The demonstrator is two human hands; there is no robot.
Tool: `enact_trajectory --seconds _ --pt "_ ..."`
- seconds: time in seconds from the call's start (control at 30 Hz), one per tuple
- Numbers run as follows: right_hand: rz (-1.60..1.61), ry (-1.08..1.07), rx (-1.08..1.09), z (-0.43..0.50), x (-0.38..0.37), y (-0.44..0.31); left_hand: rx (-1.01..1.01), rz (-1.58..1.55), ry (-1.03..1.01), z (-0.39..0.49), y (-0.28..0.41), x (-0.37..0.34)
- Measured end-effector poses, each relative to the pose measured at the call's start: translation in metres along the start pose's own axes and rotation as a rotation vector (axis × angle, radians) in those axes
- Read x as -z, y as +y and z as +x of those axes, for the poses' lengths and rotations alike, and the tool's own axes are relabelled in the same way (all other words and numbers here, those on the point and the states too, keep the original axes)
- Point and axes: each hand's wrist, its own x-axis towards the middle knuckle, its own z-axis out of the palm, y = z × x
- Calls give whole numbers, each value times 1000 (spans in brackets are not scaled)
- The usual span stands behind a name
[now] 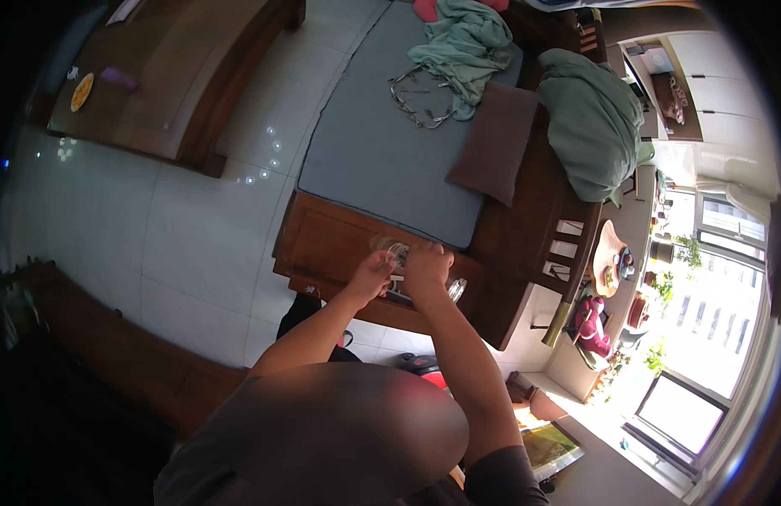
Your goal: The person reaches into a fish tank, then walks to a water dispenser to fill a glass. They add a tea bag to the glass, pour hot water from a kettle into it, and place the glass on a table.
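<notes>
My left hand (369, 278) grips the near left side of a clear glass vessel (398, 254), possibly a cup. My right hand (428, 265) closes over its right side, so part of the vessel is hidden. Both hands are above the wooden end (327, 237) of a bench. Beside my right wrist, a second clear, shiny object (457, 289), perhaps glass, rests on the wood. A small white item (396, 286) shows between my forearms, too covered to identify.
A grey seat cushion (377, 158) covers the bench. On it lie a mauve pillow (498, 142), a green cloth (463, 44) and a hanger with metal clips (422, 101). A wooden table (169, 69) with a plate of yellow food (82, 93) stands left, across the tiled floor (207, 221).
</notes>
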Motion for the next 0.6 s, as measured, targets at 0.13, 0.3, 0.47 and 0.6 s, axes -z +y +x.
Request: enact_trajectory --seconds 0.13,0.3,0.47,0.6 --pt "156 103 -22 -17 -14 9 -81 203 31 5 -3 -2" --pt "575 267 -112 -47 -39 16 -657 942 237 -17 16 -27" --pt "1112 391 -239 -89 -60 17 -802 1077 178 -91 40 -61" --pt "1356 699 -321 -146 -70 18 -795 1086 37 -135 59 -72"
